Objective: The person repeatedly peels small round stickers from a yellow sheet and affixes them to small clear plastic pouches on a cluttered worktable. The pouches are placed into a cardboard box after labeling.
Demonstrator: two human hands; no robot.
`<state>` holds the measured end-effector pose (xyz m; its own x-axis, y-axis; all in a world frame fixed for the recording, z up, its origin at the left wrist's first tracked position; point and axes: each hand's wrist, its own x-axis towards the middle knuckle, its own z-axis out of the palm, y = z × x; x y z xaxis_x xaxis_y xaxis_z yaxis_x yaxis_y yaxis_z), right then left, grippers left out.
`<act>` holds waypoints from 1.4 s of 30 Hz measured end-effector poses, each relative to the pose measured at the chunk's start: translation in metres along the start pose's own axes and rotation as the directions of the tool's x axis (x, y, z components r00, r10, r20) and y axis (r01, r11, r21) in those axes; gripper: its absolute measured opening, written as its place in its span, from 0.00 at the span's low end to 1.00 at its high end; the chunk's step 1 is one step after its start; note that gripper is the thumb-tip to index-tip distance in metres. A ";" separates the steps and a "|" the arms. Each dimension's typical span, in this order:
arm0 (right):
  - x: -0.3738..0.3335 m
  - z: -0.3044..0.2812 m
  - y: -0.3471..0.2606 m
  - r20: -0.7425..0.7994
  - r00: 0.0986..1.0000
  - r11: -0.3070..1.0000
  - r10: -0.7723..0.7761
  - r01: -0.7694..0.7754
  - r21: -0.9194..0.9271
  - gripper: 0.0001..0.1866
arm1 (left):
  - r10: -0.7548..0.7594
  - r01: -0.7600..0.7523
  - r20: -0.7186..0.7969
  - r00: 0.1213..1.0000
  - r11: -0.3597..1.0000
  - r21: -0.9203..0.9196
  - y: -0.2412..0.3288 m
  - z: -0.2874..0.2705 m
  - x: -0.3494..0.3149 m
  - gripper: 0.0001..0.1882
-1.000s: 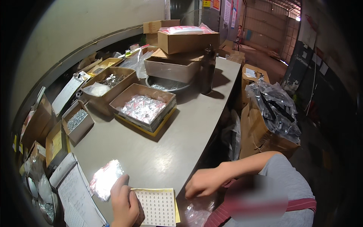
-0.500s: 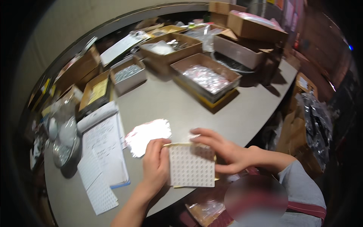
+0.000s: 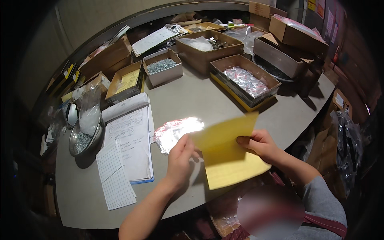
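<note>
Both my hands hold yellow paper sheets (image 3: 236,170) over the table's near edge. An upper leaf stands tilted up from the lower one; whether they are separate or one folded sheet, I cannot tell. My left hand (image 3: 181,160) pinches the left side of the paper. My right hand (image 3: 262,148) grips the right side, thumb and fingers closed on it. Just beyond my left hand lies a shiny silver bag (image 3: 172,132) on the table. White sheets of small dots (image 3: 116,176) rest to the left, overlapping a clipboard with handwritten paper (image 3: 130,140).
A metal bowl (image 3: 72,142) of small hardware stands at the left. Further back are a white box of small metal parts (image 3: 164,74), a box with yellow paper (image 3: 124,82), a brown box (image 3: 208,60) and a tray of silver packets (image 3: 244,82). A dark bottle (image 3: 310,80) stands right.
The white dotted face that was toward me no longer shows; yellow paper shows instead, with one leaf raised. My right hand has closed from spread fingers onto the paper. The view has shifted.
</note>
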<state>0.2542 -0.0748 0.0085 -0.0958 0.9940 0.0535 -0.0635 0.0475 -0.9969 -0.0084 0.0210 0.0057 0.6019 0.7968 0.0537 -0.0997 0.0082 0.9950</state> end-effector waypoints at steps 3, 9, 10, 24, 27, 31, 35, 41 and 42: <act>-0.001 0.001 -0.003 0.000 0.992 0.988 0.123 -0.123 0.092 0.18 | 0.025 -0.005 0.098 0.995 0.979 -0.202 0.007 -0.002 -0.005 0.23; 0.008 -0.001 0.013 0.149 0.988 0.985 -0.037 0.061 -0.162 0.16 | 0.118 -0.128 0.093 0.989 0.984 0.121 -0.016 0.003 -0.005 0.11; 0.010 -0.005 0.012 0.217 0.970 0.935 -0.106 0.171 -0.311 0.16 | 0.150 -0.167 0.113 0.982 0.972 0.164 -0.019 0.003 -0.006 0.11; 0.013 -0.023 -0.004 0.305 0.952 0.987 -0.041 0.087 -0.138 0.26 | -0.127 0.155 0.142 0.982 0.965 -0.210 0.015 0.005 -0.006 0.19; 0.008 -0.024 -0.003 0.328 0.925 0.911 -0.193 0.293 -0.291 0.29 | -0.219 0.240 0.100 0.971 0.917 -0.319 0.026 0.007 -0.003 0.24; 0.002 -0.020 0.000 0.365 0.902 0.842 -0.232 0.374 -0.390 0.26 | -0.135 0.135 0.164 0.977 0.991 0.010 0.015 0.011 -0.008 0.26; 0.006 -0.020 0.000 0.372 0.906 0.953 -0.204 0.270 -0.134 0.29 | 0.003 -0.012 0.059 0.998 0.987 0.159 0.000 0.015 -0.010 0.20; 0.015 -0.005 -0.009 0.132 0.991 0.891 -0.015 0.073 -0.447 0.25 | 0.156 -0.155 0.029 0.987 0.910 0.385 -0.005 0.014 -0.009 0.16; 0.021 -0.002 0.001 0.138 0.987 0.901 -0.087 0.137 -0.411 0.19 | 0.164 -0.164 0.032 0.986 0.905 0.393 -0.006 0.013 -0.009 0.16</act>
<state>0.2540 -0.0537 0.0084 -0.2265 0.9628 0.1472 0.3381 0.2194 -0.9152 -0.0033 0.0059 -0.0001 0.6023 0.7676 0.2192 0.1225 -0.3602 0.9248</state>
